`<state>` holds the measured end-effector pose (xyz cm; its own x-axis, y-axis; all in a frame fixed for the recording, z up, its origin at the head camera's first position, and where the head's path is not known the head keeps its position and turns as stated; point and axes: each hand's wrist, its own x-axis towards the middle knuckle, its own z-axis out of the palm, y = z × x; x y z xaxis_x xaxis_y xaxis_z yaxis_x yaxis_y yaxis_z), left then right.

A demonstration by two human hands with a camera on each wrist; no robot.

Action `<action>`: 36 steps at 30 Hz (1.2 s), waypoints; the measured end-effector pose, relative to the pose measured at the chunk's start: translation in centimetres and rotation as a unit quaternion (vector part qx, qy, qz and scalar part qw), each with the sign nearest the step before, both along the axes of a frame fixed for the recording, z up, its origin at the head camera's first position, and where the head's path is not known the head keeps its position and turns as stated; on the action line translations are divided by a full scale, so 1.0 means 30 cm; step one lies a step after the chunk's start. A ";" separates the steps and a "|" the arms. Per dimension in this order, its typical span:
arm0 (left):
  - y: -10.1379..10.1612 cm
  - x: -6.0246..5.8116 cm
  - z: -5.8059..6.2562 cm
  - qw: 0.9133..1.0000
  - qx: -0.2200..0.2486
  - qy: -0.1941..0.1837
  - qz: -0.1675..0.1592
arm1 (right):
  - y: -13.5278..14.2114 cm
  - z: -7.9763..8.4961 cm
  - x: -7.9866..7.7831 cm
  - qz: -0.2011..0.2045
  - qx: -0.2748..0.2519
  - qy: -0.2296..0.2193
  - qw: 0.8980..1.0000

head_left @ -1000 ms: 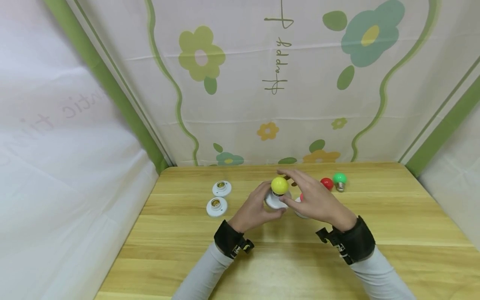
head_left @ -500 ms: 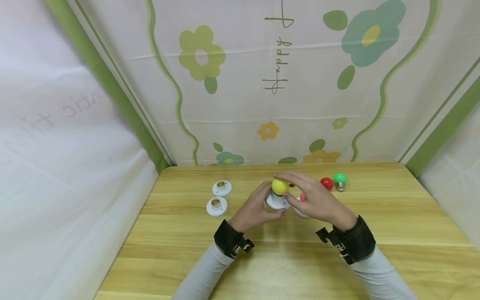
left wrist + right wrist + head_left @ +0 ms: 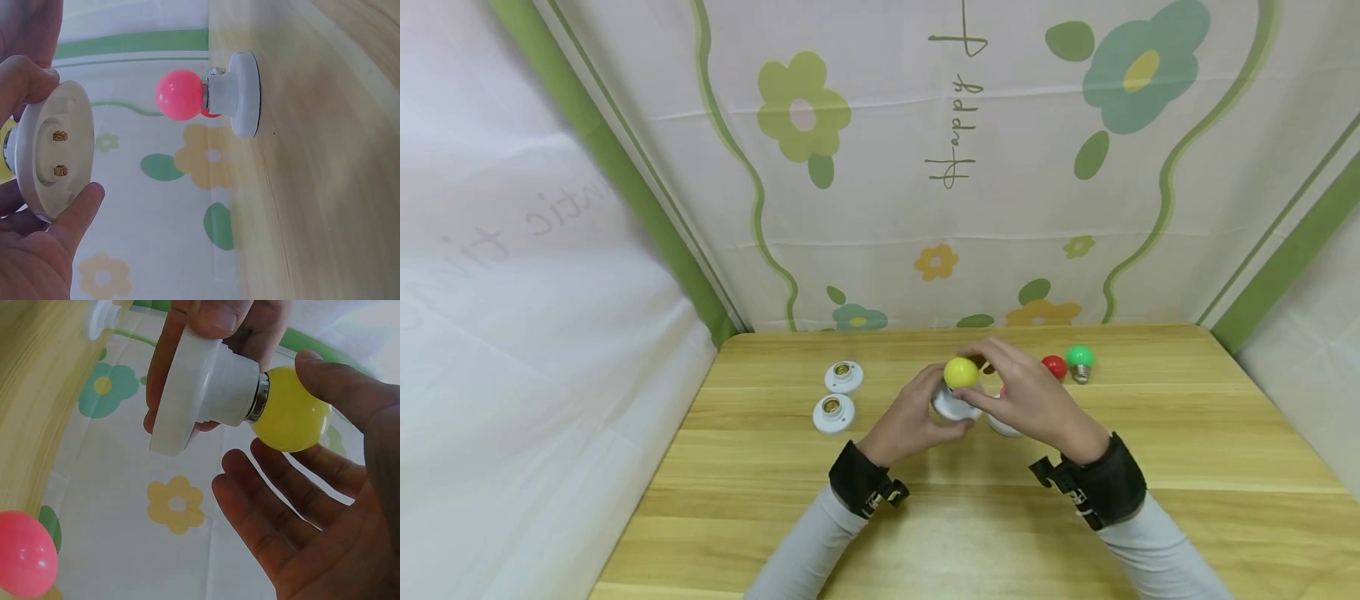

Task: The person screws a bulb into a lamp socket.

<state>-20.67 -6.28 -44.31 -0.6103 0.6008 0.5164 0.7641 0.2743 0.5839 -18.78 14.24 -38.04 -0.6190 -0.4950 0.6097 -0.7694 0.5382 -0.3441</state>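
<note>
My left hand (image 3: 904,425) grips a round white lamp holder (image 3: 181,394) by its rim, raised off the table. Two brass terminals show on its underside in the left wrist view. A yellow light bulb (image 3: 290,412) sits in the holder's socket, with a strip of its metal base visible at the mouth. Around the yellow bulb is my right hand (image 3: 1037,404): in the right wrist view its thumb (image 3: 331,387) lies on one side and a fingertip meets the other, while the remaining fingers spread below.
Beside my right hand, a pink bulb (image 3: 180,95) stands in another white holder (image 3: 245,94) on the wooden table (image 3: 970,517). A red bulb (image 3: 1054,367) and a green bulb (image 3: 1080,358) lie behind it. Two bulbless holders, one (image 3: 844,377) behind the other (image 3: 833,413), sit at left.
My right fingers closed over the yellow bulb half a second ago, then shifted back to the right around it, the thumb now crossing in front. The left hand keeps its hold, almost still.
</note>
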 end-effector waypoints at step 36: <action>0.002 0.042 0.056 1.000 0.015 -0.005 0.007 | 0.007 -0.008 -0.001 0.038 0.016 -0.014 0.999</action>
<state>-19.40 -6.21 -42.64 -0.6236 0.5766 0.5278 0.7544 0.2670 0.5997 -18.81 14.44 -38.29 -0.5949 -0.5600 0.5767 -0.7992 0.4889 -0.3497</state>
